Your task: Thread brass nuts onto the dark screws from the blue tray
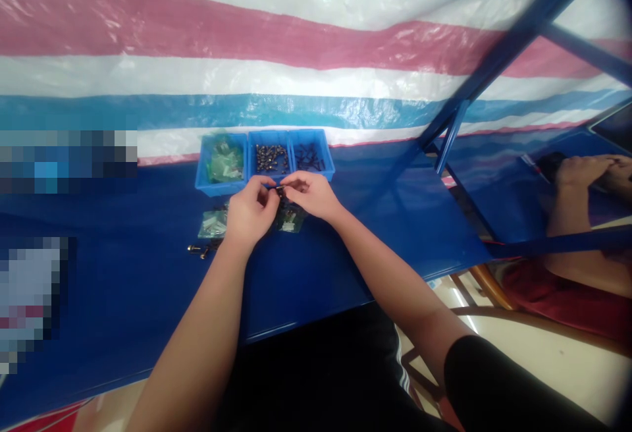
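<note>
My left hand point(251, 211) and my right hand point(314, 195) meet just in front of the blue bins, fingertips pinched together. Between them is a small dark metal part point(280, 190), too small to identify. Below my right hand lies a small clear bag point(290, 221) with pale pieces inside. Beside my left wrist is another clear bag point(213, 223), partly covered by the hand. Some loose dark and brass-coloured fittings point(195, 249) lie near my left forearm.
Three joined blue bins stand at the back: the left bin point(200, 180) holds greenish plastic bags, the middle bin point(269, 134) metal fittings, the right bin point(330, 162) dark screw-like pieces. A blue metal frame point(447, 135) rises at right, with another person's hands point(585, 170) beyond it.
</note>
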A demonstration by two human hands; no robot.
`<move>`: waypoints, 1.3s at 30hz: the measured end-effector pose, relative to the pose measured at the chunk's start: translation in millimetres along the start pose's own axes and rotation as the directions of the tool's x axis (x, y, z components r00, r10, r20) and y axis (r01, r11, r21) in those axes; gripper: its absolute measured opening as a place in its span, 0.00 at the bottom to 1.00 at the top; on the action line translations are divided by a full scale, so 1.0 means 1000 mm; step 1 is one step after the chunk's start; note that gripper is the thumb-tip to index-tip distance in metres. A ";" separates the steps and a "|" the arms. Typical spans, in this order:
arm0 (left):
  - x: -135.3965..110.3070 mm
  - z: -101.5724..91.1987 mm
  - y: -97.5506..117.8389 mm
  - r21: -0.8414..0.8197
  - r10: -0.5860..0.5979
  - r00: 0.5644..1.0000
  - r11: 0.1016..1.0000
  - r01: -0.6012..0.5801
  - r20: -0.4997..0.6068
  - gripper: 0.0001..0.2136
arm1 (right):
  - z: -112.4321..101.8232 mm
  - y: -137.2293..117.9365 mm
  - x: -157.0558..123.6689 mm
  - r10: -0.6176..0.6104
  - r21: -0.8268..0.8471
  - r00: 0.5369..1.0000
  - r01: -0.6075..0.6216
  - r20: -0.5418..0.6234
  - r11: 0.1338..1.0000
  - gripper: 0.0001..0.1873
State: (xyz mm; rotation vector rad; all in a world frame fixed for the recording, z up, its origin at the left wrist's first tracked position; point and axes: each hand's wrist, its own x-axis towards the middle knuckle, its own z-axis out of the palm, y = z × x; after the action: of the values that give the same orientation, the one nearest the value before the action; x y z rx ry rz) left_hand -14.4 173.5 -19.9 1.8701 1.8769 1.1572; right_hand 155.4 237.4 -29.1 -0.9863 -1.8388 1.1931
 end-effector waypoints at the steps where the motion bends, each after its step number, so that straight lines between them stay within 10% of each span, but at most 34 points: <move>1: 0.000 0.000 0.000 0.002 -0.004 1.000 1.000 0.004 0.003 0.11 | 0.000 0.000 0.000 0.005 -0.014 1.000 -0.005 0.001 1.000 0.13; 39: 0.000 0.003 -0.002 0.043 -0.013 0.999 0.999 0.012 0.031 0.16 | 0.013 -0.006 -0.003 -0.061 0.063 0.994 0.067 -0.096 0.996 0.14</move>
State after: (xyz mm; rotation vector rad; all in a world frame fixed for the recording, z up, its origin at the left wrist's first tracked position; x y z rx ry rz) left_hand -14.3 175.1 -23.2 1.8845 1.9088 1.0860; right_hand 144.8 227.9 -27.9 -0.9240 -1.7336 1.1432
